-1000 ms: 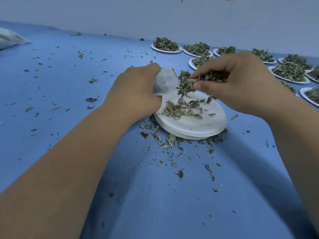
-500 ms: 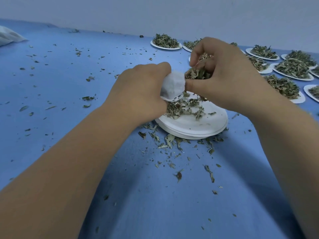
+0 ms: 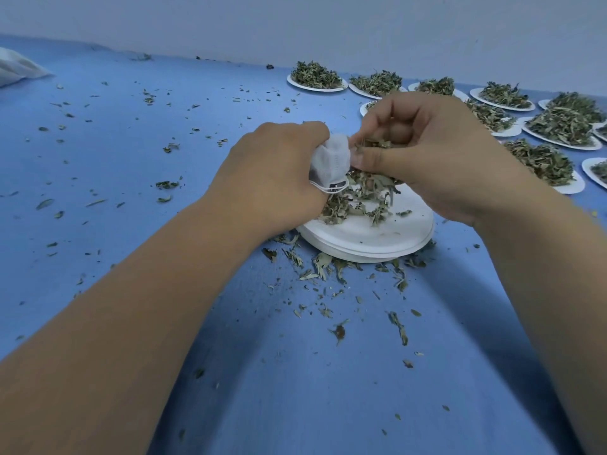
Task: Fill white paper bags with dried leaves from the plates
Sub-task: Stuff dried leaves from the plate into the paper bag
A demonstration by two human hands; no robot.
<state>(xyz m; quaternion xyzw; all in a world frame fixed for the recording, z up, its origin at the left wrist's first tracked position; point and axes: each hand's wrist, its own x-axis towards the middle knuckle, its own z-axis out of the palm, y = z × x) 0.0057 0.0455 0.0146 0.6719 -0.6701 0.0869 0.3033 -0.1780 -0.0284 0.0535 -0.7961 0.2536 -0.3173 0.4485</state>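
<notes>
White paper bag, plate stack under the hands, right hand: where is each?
white paper bag (image 3: 331, 160), head view, crumpled side.
plate stack (image 3: 371, 251), head view, near rim.
right hand (image 3: 437, 152), head view, back of hand.

Blue table (image 3: 98, 165) against plain pale wall (image 3: 295, 24)

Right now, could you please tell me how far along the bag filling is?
Done: the near plate looks mostly emptied, only a small heap lies on it. In hand: the left hand grips a white paper bag while the right hand pinches dried leaves at its mouth. Left: many heaped plates at far right.
</notes>
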